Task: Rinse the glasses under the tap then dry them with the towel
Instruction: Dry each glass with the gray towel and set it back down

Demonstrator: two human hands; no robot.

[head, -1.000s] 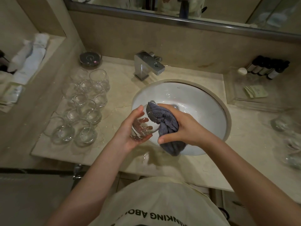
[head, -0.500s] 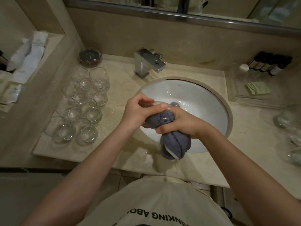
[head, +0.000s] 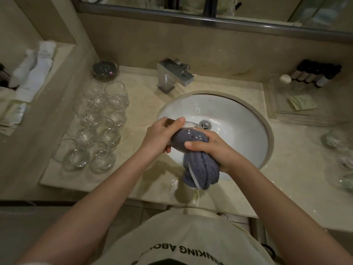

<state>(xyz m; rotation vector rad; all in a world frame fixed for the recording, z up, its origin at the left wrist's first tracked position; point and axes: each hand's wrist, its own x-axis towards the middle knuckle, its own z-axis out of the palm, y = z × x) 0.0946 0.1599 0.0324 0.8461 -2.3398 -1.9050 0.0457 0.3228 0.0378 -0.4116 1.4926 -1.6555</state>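
Right over the near-left edge of the sink (head: 238, 111), the left hand (head: 158, 138) has its grip curled round a glass (head: 188, 127) lying on its side, thumb across the top. At its 3 o'clock the right hand (head: 215, 150) squeezes a grey towel (head: 198, 165), one end stuffed into the glass, the other hanging over the worktop (head: 145, 96) edge. At the sink's 9 o'clock a cluster of glasses (head: 99, 127) stands on the worktop; the tap (head: 173, 77) sits at 11 o'clock.

Clustered glasses (head: 99, 129) crowd counter left of sink (head: 238, 115); tap (head: 172, 76) behind; bare counter strip between glasses and sink
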